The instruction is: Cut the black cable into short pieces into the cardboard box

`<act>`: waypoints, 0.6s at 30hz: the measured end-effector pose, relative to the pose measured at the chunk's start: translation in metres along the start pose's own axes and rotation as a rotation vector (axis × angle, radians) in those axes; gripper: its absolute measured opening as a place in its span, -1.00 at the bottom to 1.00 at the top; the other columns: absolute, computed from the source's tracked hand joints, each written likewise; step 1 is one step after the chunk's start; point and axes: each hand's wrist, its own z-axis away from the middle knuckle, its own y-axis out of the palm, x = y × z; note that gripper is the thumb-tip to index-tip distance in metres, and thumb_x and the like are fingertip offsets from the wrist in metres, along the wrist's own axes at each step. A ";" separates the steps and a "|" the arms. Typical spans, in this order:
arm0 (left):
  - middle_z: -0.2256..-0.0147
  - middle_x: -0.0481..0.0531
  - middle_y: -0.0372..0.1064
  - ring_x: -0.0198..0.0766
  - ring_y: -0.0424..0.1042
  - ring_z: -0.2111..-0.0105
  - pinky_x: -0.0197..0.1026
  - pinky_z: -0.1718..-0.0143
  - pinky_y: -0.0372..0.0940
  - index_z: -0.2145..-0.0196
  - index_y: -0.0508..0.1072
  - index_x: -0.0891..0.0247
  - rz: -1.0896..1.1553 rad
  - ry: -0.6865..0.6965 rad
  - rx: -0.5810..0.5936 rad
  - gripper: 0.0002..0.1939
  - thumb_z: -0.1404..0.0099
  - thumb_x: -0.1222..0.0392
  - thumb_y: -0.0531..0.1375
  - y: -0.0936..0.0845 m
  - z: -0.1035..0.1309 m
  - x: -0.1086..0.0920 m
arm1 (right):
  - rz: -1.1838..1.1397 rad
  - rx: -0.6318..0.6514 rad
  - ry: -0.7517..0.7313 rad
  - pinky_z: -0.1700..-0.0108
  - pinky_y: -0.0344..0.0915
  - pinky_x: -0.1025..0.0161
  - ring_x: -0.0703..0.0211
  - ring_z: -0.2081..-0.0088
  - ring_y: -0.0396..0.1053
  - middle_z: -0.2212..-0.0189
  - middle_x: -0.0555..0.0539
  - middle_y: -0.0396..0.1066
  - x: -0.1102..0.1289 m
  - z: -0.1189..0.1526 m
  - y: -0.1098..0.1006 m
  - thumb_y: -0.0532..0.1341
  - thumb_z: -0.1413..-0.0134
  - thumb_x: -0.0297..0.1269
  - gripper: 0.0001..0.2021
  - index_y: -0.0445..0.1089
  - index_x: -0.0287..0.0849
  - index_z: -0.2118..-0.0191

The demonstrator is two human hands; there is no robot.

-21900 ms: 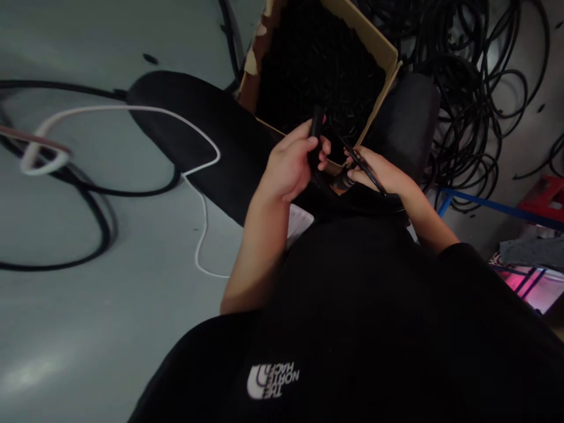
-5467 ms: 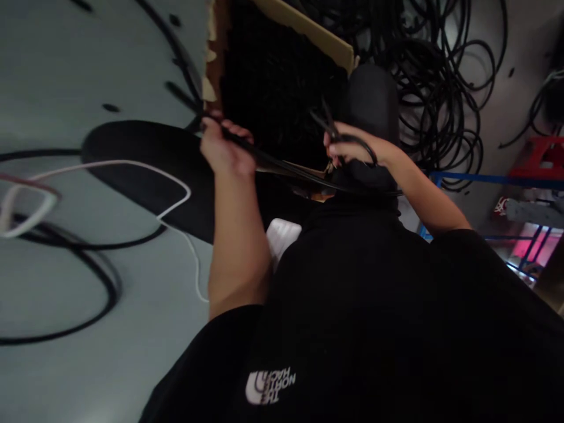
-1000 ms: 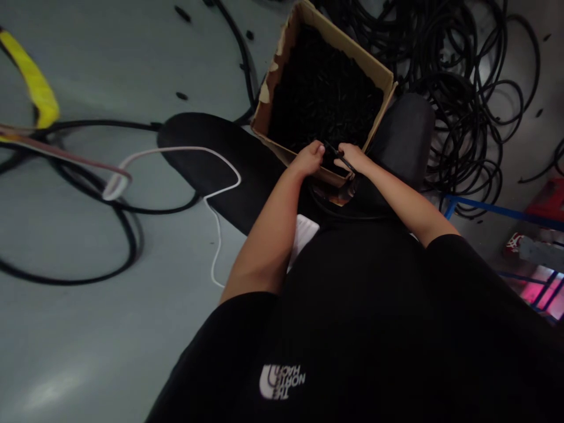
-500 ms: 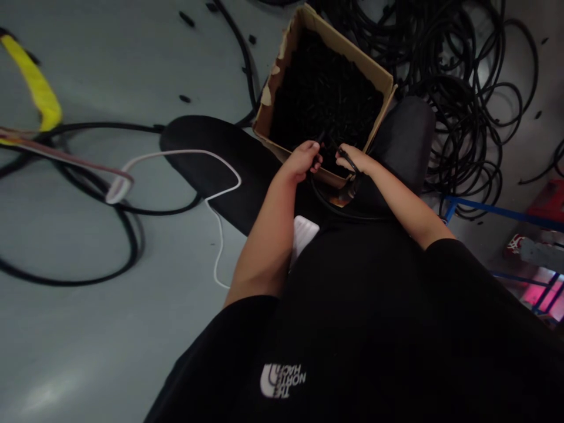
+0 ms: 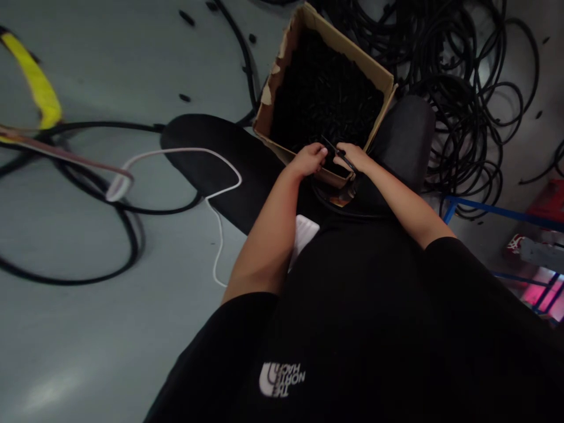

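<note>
Over the near edge of a cardboard box (image 5: pixel 359 44) both hands work close together. My left hand (image 5: pixel 311 158) is closed, fingers curled, on a black hose (image 5: pixel 328 205) that bends down below it and runs right across my lap. The hose end in the fingers is hard to see against the dark contents. My right hand (image 5: pixel 350 155) is wrapped round a dark, scissors-like cutting tool (image 5: pixel 342 156), its thin tip pointing up and left, close to my left fingertips. Short black pieces (image 5: pixel 326 88) fill the box, which stands between my knees.
Tangled black hose (image 5: pixel 467 117) covers the floor at the right. More hose (image 5: pixel 127 229) loops at the left, near a yellow strip (image 5: pixel 37 82). A white cable (image 5: pixel 220 191) crosses my left leg near a white device (image 5: pixel 304 232). A blue frame (image 5: pixel 506 211) stands right.
My left hand has moved slightly right, towards my right hand. The dark tool has turned, and its thin tip now shows between the hands.
</note>
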 end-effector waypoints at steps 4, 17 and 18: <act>0.46 -0.07 0.30 -0.26 0.24 0.55 -0.26 0.48 0.12 0.22 0.44 0.16 -0.022 -0.012 -0.056 -0.78 -0.68 0.15 0.24 0.002 -0.009 0.008 | 0.050 -0.004 -0.005 -0.05 0.36 0.20 -0.08 -0.03 0.61 0.03 -0.15 0.71 0.002 0.001 -0.001 0.34 -0.36 -0.27 -0.82 0.64 -0.15 0.00; 0.44 -0.03 0.36 -0.17 0.33 0.42 -0.21 0.31 0.20 0.24 0.44 0.15 -0.095 -0.011 -0.064 -0.78 -0.66 0.22 0.22 0.006 -0.012 0.011 | 0.108 0.030 0.049 0.03 0.36 0.20 -0.07 0.01 0.63 0.11 -0.12 0.69 0.003 -0.002 -0.002 0.39 -0.29 -0.36 -0.91 0.59 -0.13 0.11; 0.43 -0.04 0.37 -0.17 0.34 0.42 -0.20 0.30 0.21 0.20 0.45 0.15 -0.083 -0.021 -0.068 -0.82 -0.66 0.24 0.23 0.006 -0.012 0.010 | 0.098 0.026 0.051 0.04 0.36 0.20 -0.06 0.03 0.63 0.14 -0.11 0.67 0.003 -0.002 -0.001 0.40 -0.28 -0.36 -0.92 0.57 -0.12 0.14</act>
